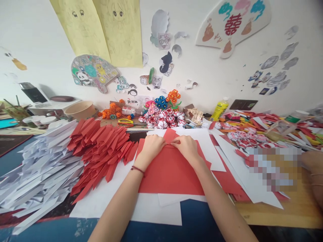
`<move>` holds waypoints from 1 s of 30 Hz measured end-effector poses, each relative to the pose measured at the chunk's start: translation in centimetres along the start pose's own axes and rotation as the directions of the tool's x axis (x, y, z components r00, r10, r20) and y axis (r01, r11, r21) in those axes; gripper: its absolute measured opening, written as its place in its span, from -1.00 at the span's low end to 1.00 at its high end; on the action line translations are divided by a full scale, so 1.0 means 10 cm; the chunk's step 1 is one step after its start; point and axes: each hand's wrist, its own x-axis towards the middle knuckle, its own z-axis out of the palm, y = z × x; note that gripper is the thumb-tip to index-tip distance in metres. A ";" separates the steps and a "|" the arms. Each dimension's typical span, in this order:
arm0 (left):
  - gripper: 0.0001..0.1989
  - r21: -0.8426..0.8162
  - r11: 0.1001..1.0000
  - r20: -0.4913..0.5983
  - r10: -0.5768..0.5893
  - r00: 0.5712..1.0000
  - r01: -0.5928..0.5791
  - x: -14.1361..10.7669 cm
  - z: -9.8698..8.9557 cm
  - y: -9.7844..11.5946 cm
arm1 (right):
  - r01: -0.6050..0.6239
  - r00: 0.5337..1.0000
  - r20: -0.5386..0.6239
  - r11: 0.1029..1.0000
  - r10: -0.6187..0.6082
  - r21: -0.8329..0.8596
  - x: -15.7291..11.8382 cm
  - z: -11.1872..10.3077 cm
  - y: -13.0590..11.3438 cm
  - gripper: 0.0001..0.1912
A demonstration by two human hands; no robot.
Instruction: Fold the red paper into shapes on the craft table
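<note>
Both of my hands are at the far part of a red paper sheet (171,178) that lies over white sheets. My left hand (154,147) is closed, its fingertips pinching one end of a narrow folded red paper strip (169,146). At the strip's other end, my right hand (187,148) pinches with thumb and forefinger. A smaller red paper piece (170,134) shows just beyond the fingertips. To the left of my left hand lies a heap of folded red paper strips (101,148), and beyond it a heap of folded white strips (47,168).
Red-and-white paper flowers (164,119) and yellow-handled scissors (125,121) sit at the back. A beige bowl (80,110) stands left, a yellow bottle (219,109) right. White sheets (242,168) lie on the right, where another person's arm (313,171) shows at the edge.
</note>
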 end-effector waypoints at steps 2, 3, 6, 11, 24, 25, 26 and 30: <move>-0.71 -0.015 1.000 -0.027 0.024 0.999 -0.024 0.02 0.04 0.03 | 0.024 1.000 -0.011 0.999 -0.024 0.029 0.00 0.04 -0.02 -0.87; -0.75 -0.028 0.999 -0.047 0.033 0.998 -0.034 0.03 0.06 0.04 | 0.036 0.999 -0.008 0.998 -0.036 0.041 0.00 0.06 -0.02 -0.88; -0.86 -0.067 0.997 -0.092 0.036 0.995 -0.042 0.05 0.11 0.04 | 0.079 0.997 -0.010 0.996 -0.078 0.050 0.02 0.10 -0.01 -0.92; -0.86 -0.077 0.994 -0.122 0.070 0.990 -0.080 0.05 0.14 0.00 | 0.168 0.985 0.015 0.984 -0.169 0.060 0.06 0.12 0.08 -0.90; -0.84 0.043 0.969 -0.080 0.246 0.966 -0.243 0.01 0.03 -0.05 | 0.438 0.899 0.074 0.881 -0.432 -0.179 0.05 -0.04 0.08 -0.88; -0.84 0.058 0.965 -0.074 0.258 0.963 -0.254 0.01 0.03 -0.05 | 0.448 0.894 0.082 0.876 -0.441 -0.178 0.05 -0.05 0.08 -0.86; -0.84 0.070 0.962 -0.068 0.269 0.961 -0.265 0.00 0.03 -0.05 | 0.458 0.889 0.092 0.872 -0.449 -0.173 0.05 -0.05 0.08 -0.85; -0.85 0.100 0.951 -0.056 0.299 0.952 -0.293 0.00 0.02 -0.05 | 0.479 0.878 0.117 0.862 -0.465 -0.169 0.03 -0.08 0.07 -0.80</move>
